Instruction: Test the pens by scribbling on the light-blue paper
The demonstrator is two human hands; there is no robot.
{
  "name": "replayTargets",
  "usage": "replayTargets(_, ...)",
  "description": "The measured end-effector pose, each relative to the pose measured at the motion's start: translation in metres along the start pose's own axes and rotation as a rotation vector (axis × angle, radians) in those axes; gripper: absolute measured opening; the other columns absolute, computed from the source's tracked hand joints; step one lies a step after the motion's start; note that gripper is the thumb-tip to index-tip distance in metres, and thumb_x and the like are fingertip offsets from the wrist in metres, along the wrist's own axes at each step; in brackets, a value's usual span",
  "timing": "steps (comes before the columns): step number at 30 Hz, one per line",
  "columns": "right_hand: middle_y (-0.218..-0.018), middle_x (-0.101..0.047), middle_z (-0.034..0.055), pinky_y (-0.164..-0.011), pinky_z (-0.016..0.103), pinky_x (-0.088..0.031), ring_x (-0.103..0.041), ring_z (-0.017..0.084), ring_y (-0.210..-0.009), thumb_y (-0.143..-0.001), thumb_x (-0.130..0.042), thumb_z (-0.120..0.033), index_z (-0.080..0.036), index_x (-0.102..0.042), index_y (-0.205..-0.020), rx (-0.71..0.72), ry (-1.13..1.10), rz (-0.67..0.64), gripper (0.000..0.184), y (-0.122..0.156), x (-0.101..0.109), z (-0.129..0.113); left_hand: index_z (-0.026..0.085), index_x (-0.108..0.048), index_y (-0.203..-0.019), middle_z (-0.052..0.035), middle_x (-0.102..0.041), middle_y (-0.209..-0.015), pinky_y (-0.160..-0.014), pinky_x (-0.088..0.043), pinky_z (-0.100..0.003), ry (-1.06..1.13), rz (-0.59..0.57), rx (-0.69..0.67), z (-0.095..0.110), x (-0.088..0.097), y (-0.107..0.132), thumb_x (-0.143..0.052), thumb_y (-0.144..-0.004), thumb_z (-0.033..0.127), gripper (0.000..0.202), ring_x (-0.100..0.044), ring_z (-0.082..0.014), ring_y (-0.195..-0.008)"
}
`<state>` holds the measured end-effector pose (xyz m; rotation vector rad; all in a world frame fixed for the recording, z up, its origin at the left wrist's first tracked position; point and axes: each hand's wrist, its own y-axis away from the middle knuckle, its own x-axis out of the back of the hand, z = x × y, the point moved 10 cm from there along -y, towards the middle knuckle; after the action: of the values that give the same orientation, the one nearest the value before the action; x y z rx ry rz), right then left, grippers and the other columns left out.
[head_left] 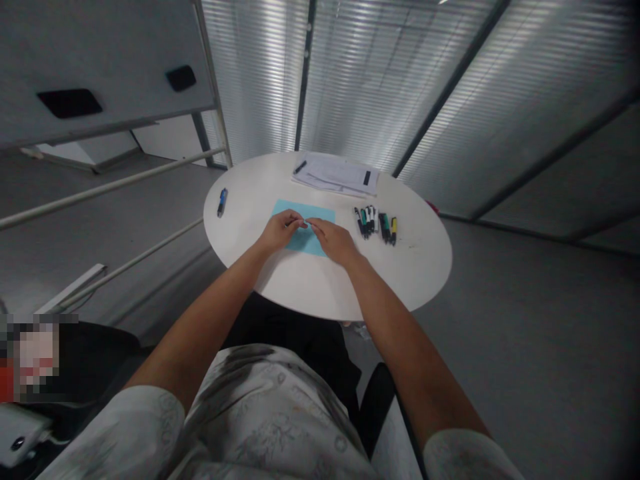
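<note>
A light blue sheet of paper lies flat near the middle of a round white table. My left hand rests on the sheet's left part with its fingers curled and pinched. My right hand lies on the sheet's right part, its fingers pinched towards the left hand. The fingertips of both hands meet over the sheet, and I cannot make out what they pinch there.
A row of several marker pens lies to the right of the sheet. A stack of white papers with a black pen sits at the table's far edge. A blue pen lies at the left. Metal rails run on the left.
</note>
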<state>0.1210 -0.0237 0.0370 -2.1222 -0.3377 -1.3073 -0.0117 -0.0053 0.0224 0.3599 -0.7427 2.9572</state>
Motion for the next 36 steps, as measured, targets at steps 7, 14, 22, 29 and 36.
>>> replayTargets(7, -0.129, -0.065, 0.0017, -0.098, 0.036, -0.048, -0.062, 0.020, -0.115, -0.103, -0.031, -0.037, -0.031, -0.056, -0.134, 0.001, -0.014, -0.019, 0.040, 0.0005, -0.0002, -0.0038, 0.016, -0.063, -0.087, -0.0075, -0.073, -0.086, -0.071, -0.048, -0.028, -0.036, -0.009, 0.003, 0.0019, 0.0002, 0.0003, -0.059, -0.086, 0.036, 0.021, -0.065, -0.0151, -0.076)
replayTargets(14, -0.130, -0.064, 0.0010, -0.099, 0.037, -0.048, -0.061, 0.020, -0.116, -0.102, -0.031, -0.038, -0.031, -0.055, -0.134, 0.001, -0.030, -0.017, 0.041, 0.0004, 0.0010, -0.0030, 0.015, -0.062, -0.089, -0.0078, -0.074, -0.085, -0.065, -0.046, -0.027, -0.003, 0.007, 0.048, -0.0002, 0.0007, 0.0007, -0.059, -0.085, 0.035, 0.020, -0.063, -0.0140, -0.071)
replayTargets(22, -0.130, -0.065, 0.0016, -0.098, 0.036, -0.048, -0.061, 0.020, -0.116, -0.103, -0.030, -0.037, -0.030, -0.056, -0.134, 0.004, -0.035, -0.022, 0.041, 0.0008, 0.0009, -0.0048, 0.015, -0.062, -0.088, -0.0076, -0.074, -0.086, -0.069, -0.048, -0.028, -0.010, -0.014, 0.046, 0.0035, -0.0010, 0.0010, -0.059, -0.085, 0.034, 0.019, -0.063, -0.0138, -0.072)
replayTargets(29, -0.127, -0.066, 0.0024, -0.097, 0.036, -0.048, -0.062, 0.021, -0.114, -0.103, -0.031, -0.039, -0.029, -0.057, -0.132, 0.003, -0.026, -0.030, 0.041, 0.0009, -0.0015, -0.0043, 0.016, -0.062, -0.086, -0.0083, -0.073, -0.086, -0.072, -0.049, -0.029, -0.019, -0.050, 0.033, 0.0035, -0.0042, 0.0027, -0.059, -0.085, 0.035, 0.020, -0.065, -0.0153, -0.077)
replayTargets(36, -0.129, -0.065, 0.0017, -0.098, 0.036, -0.047, -0.061, 0.020, -0.115, -0.103, -0.031, -0.037, -0.030, -0.056, -0.133, 0.005, -0.032, -0.027, 0.041, 0.0011, 0.0007, -0.0040, 0.015, -0.062, -0.088, -0.0081, -0.074, -0.085, -0.064, -0.046, -0.027, 0.022, 0.004, 0.064, -0.0012, 0.0001, 0.0003, -0.060, -0.084, 0.036, 0.021, -0.062, -0.0133, -0.068)
